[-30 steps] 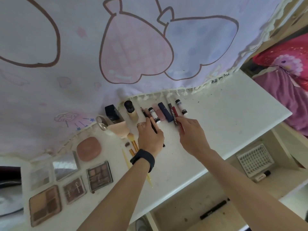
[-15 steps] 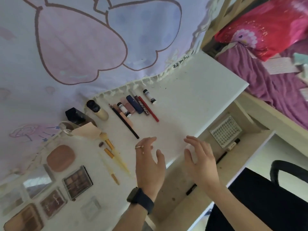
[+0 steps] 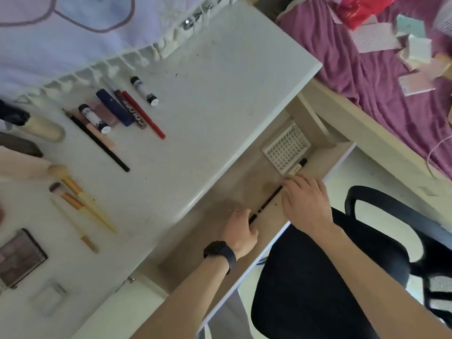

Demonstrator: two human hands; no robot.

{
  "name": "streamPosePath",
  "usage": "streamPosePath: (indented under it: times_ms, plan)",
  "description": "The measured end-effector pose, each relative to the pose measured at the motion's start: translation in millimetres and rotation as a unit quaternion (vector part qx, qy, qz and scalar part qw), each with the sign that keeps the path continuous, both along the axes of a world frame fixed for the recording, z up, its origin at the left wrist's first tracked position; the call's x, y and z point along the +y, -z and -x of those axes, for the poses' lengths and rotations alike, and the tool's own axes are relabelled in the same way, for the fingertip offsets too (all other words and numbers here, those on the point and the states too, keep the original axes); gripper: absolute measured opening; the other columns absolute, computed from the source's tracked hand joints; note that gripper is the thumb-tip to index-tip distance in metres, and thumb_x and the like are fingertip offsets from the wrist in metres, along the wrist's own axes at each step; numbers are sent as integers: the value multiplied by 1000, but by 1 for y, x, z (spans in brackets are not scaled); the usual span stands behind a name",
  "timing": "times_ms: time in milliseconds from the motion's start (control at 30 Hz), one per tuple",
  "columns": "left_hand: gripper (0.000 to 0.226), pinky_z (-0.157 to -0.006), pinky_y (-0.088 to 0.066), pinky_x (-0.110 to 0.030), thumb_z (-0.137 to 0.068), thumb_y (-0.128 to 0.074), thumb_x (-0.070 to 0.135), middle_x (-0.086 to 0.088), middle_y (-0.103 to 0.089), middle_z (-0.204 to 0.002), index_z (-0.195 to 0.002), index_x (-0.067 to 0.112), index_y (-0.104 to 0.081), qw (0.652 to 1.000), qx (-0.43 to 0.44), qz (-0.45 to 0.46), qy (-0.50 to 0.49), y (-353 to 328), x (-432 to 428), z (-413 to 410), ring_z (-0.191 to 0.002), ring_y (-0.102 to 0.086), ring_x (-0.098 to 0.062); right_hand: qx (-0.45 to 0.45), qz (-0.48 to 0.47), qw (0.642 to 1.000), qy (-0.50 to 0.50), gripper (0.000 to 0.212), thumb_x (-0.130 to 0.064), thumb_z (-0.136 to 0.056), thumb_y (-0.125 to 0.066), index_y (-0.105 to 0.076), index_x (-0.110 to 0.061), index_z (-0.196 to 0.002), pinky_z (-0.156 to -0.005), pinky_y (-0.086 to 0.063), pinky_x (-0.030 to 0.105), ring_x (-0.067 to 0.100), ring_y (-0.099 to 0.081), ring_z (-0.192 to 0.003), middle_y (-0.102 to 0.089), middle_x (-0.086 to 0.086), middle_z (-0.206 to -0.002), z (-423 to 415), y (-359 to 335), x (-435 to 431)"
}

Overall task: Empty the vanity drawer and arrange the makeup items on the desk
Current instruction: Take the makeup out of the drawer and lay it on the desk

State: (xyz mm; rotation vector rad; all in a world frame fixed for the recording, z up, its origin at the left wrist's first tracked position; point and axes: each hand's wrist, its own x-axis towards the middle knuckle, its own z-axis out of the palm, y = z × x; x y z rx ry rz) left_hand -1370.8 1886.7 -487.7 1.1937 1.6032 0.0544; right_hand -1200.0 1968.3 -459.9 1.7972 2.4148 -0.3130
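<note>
Pencil (image 3: pixel 267 203) lengthwise in drawer (image 3: pixel 208 241), lower-left end at left hand (image 3: pixel 241 231), upper-right end under right hand (image 3: pixel 305 204); both grips unclear.

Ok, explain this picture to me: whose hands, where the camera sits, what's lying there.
No machine here: a person's two bare hands, filmed by a wide-angle camera worn on the head, looking down. The white desk carries a row of tubes and pencils, plus yellow-handled brushes and a brown eyeshadow palette. Below, the open beige drawer holds a white gridded tray, a small cream tube and a long black pen. The left hand, with a black wristband, and the right hand touch the pen's two ends; whether they grip it is unclear.
</note>
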Motion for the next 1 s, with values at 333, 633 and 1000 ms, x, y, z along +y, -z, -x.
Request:
streamPosePath:
  times_ms: [333, 633, 1000]
  plan:
    - [26, -91, -47, -37, -101, -44, 17, -16, -55, -128, -122, 5, -54, 992, 108, 58, 1, 37, 0, -20, -112, -57, -31, -232, 198, 951, -50, 35, -34, -97, -48, -52, -20, -129, -109, -30, 44, 28, -39, -133, -53, 3, -138, -3, 26, 91]
    - [20, -76, -49, -37, -103, -44, 30, -6, -63, -109, -108, 15, -55, 998, 8, -20, -64, 44, 6, -17, -94, -61, -24, -273, 198, 936, -101, 41, -28, -95, -51, -52, -26, -136, -105, -36, 41, 25, -36, -133, -44, 3, -144, 0, 17, 98]
    - [26, -82, -50, -42, -103, -42, 30, -16, -61, -114, -111, 10, -55, 996, 33, -52, -66, 54, 59, -67, -102, -59, -37, -298, 205, 932, 14, 113, -87, -74, -46, -23, -11, -154, -119, -11, 57, 30, -36, -142, -45, 8, -151, -26, 33, 124]
